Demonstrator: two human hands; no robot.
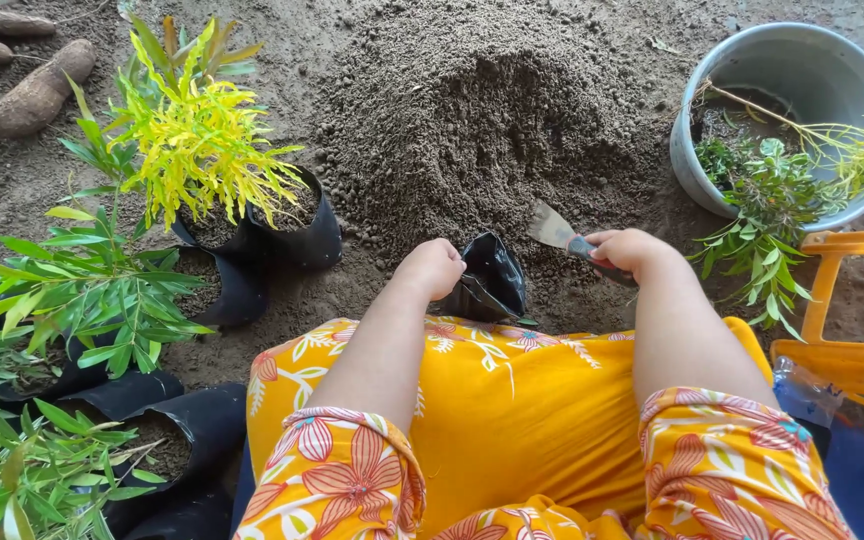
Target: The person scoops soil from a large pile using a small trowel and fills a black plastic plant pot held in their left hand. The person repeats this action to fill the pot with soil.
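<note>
**Two hands at a black planting bag beside a soil heap**

Nearest the camera, an orange flowered garment [512, 420] covers the person's lap and both sleeves. Past it, the left hand [432, 267] is curled shut, gripping the rim of a small black planting bag [495, 277], which stands just beyond the lap and between the two hands. The right hand [630, 250] is closed around the handle of a small trowel [558, 232], whose flat metal blade points towards the left hand and hovers just above and beside the bag's open mouth.

Beyond both hands rises a heap of dark soil [482, 110], hollowed on the near side. Well to the left of the left hand stand filled black bags holding green and yellow leafy plants [192, 140]. To the right of the right hand sits a grey bucket [802, 70] with leafy cuttings spilling over its rim, and nearer, an orange plastic stool [852, 300]. Far off to the left lie brown tubers [37, 95] on the ground.
</note>
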